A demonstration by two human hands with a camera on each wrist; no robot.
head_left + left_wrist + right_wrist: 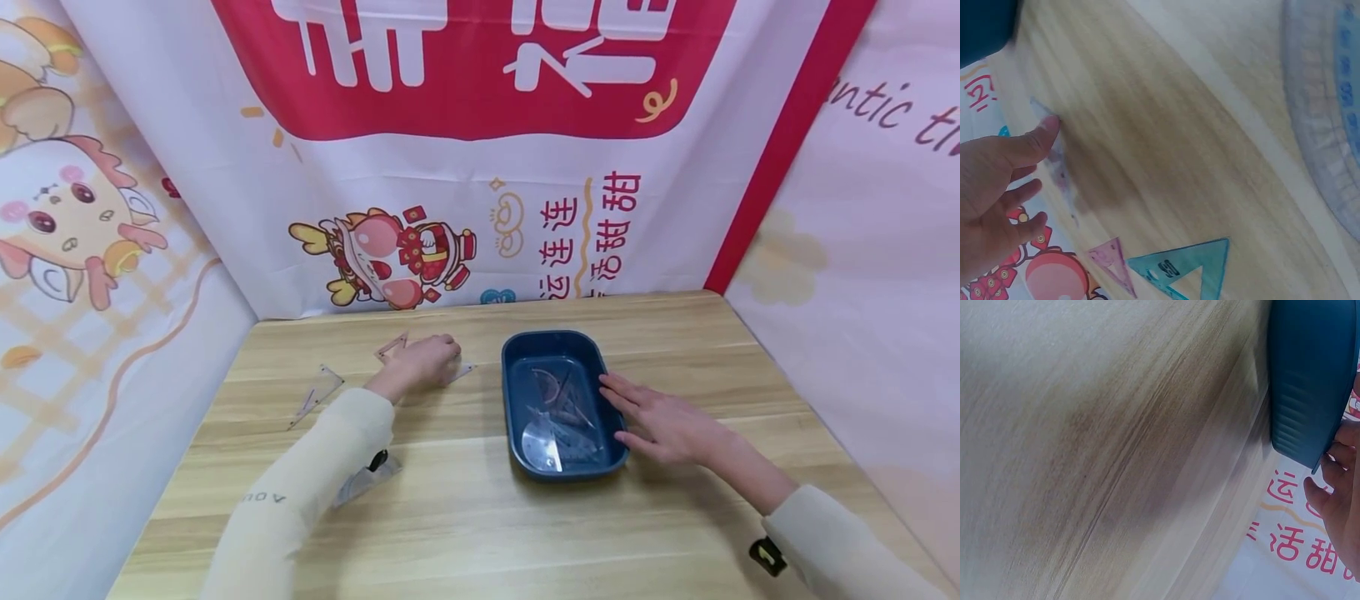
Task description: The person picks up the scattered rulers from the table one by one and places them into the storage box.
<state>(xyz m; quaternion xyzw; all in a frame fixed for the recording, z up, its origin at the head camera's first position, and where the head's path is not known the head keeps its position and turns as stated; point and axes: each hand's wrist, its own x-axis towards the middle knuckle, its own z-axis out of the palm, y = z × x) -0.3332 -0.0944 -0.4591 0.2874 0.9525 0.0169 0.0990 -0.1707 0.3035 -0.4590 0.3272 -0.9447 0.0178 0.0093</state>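
In the head view my left hand (420, 362) is over a small clear drawing piece (462, 372) at the back of the table. The left wrist view has the thumb of the left hand (1000, 187) right at this clear piece (1060, 170), the other fingers loosely bent and apart. My right hand (671, 425) rests its extended fingers on the right rim of a blue tray (512, 417). Inside the tray lie several clear pieces, among them a protractor (542, 442). The right wrist view has the right hand (1342, 500) at the rim of the tray (1307, 381).
Near the left hand lies a pink set square (1112, 265). Left of it is a teal set square (1194, 265), pale in the head view. A clear protractor (367, 481) lies beside the left sleeve. Printed cloth (465, 183) hangs behind the wooden table (450, 533).
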